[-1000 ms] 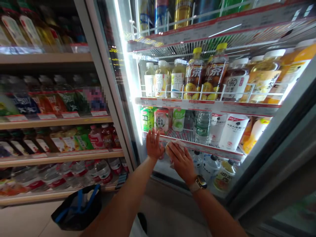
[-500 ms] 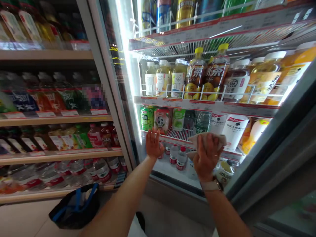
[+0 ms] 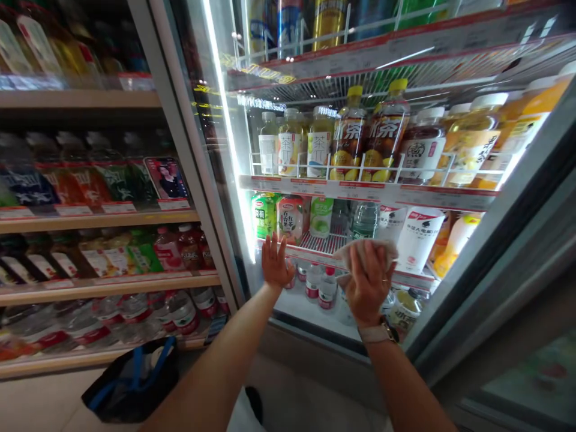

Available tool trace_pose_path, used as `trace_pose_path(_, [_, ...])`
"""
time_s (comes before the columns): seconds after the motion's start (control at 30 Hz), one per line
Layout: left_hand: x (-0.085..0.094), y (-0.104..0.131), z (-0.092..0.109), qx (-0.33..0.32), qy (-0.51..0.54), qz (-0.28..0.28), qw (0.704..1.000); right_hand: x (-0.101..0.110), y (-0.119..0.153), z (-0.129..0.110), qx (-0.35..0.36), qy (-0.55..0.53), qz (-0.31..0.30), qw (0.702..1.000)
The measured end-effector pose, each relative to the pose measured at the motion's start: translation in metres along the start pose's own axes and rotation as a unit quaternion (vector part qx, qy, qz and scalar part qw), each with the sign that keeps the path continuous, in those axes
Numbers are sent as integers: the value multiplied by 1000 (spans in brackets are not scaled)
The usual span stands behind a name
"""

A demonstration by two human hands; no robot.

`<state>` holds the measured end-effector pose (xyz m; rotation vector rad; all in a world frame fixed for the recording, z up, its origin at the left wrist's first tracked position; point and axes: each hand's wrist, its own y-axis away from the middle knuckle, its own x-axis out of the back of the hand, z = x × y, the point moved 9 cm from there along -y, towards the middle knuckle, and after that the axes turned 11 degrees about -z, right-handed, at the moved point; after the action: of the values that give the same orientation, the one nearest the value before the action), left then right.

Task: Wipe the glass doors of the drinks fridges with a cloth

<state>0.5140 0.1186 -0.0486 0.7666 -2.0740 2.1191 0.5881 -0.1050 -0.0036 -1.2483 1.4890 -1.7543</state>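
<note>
My left hand (image 3: 276, 261) is raised with its fingers spread and nothing in it, in front of the lower shelf edge, just below a can labelled in red and white (image 3: 290, 218). My right hand (image 3: 369, 281) presses on a light beige cloth (image 3: 387, 251), fingers laid over it, at the glass before the lower shelf. Behind the cloth stand a clear green bottle (image 3: 364, 219) and white cartons (image 3: 419, 240). A watch (image 3: 387, 330) is on my right wrist.
Drink bottles (image 3: 344, 135) line the lit cooler's middle shelf. Open wooden shelves (image 3: 99, 222) of bottles are at left. A black bag with blue straps (image 3: 130, 381) lies on the floor. A metal door frame (image 3: 499, 252) slants at right.
The view has shifted slightly, so the shelves sit a little further left. My right hand and the cloth have moved slightly left. My left hand stays raised with its fingers spread.
</note>
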Motion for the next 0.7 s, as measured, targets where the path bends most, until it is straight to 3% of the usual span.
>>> trace_pose_path(0.07, [2, -1, 2, -2, -6, 8, 1000, 9, -2, 14, -49, 10, 29, 998])
trace_pose_path(0.17, [2, -2, 3, -1, -9, 6, 1000, -1, 4, 5, -46, 9, 2, 999])
trace_pose_path(0.23, [2, -2, 3, -3, -4, 6, 1000, -22, 11, -16, 3, -2, -59, 998])
trace_pose_path(0.33, [1, -1, 1, 0, 2, -2, 1000, -53, 29, -57, 135, -30, -149, 979])
trace_pose_path(0.43, [-3, 1, -3, 11, -1, -16, 1000, -60, 38, -72, 212, -41, -170, 961])
trace_pose_path(0.5, [-3, 1, -3, 12, -4, -14, 1000, -50, 30, -59, 182, -31, -140, 973])
trace_pose_path(0.6, [0, 0, 0, 2, -4, -1, 1000, -20, 11, -19, 64, -3, -58, 996])
trace_pose_path(0.7, [3, -2, 3, -3, -3, 12, 1000, 5, 2, 12, -35, 6, 15, 999])
